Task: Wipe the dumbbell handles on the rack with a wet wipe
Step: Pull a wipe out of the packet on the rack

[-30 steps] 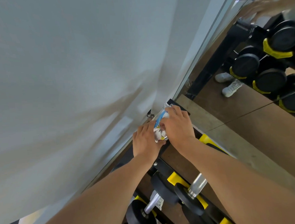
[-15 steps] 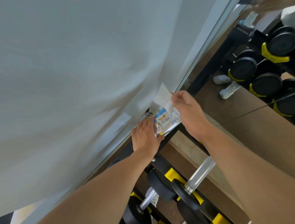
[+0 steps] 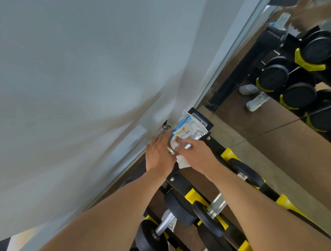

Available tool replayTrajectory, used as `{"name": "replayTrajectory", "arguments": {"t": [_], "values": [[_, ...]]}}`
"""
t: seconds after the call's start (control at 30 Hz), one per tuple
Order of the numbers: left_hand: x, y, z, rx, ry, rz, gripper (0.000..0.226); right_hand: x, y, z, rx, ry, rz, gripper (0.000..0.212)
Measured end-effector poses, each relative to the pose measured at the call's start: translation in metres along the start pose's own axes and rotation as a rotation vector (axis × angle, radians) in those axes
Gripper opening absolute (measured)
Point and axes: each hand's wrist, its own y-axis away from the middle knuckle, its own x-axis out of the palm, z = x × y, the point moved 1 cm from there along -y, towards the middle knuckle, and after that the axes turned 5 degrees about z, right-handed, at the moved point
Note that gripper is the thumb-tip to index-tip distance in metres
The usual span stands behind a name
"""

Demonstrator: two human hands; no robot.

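Head view is showing the left hand gripping the wipe packet on top of the rack while the right hand is pinching a white wet wipe beside it, above the dumbbell handles

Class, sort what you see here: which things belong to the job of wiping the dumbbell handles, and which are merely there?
Belong: wet wipe; wipe packet; dumbbell handles; rack; left hand; right hand.

Merely there: white curtain; mirror; reflected white shoes.
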Motion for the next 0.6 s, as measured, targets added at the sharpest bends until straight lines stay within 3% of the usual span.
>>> {"name": "replayTrajectory", "arguments": {"t": [0.13, 0.27, 0.4, 0.6], "values": [[0.002, 0.000, 0.000, -0.002, -0.031, -0.002, 0.078, 0.004, -0.008, 0.001, -0.044, -0.049, -0.224, 0.030], [0.005, -0.001, -0.001, -0.026, -0.043, -0.008, 0.085, -0.003, -0.012, 0.011, -0.024, 0.528, -0.395, 0.028], [0.007, -0.001, -0.003, -0.032, -0.029, -0.045, 0.090, -0.017, -0.019, 0.025, -0.126, 0.907, -0.299, 0.031], [0.006, 0.002, -0.008, -0.034, -0.036, -0.066, 0.086, -0.015, -0.024, 0.037, -0.170, 1.036, -0.186, 0.032]]}}
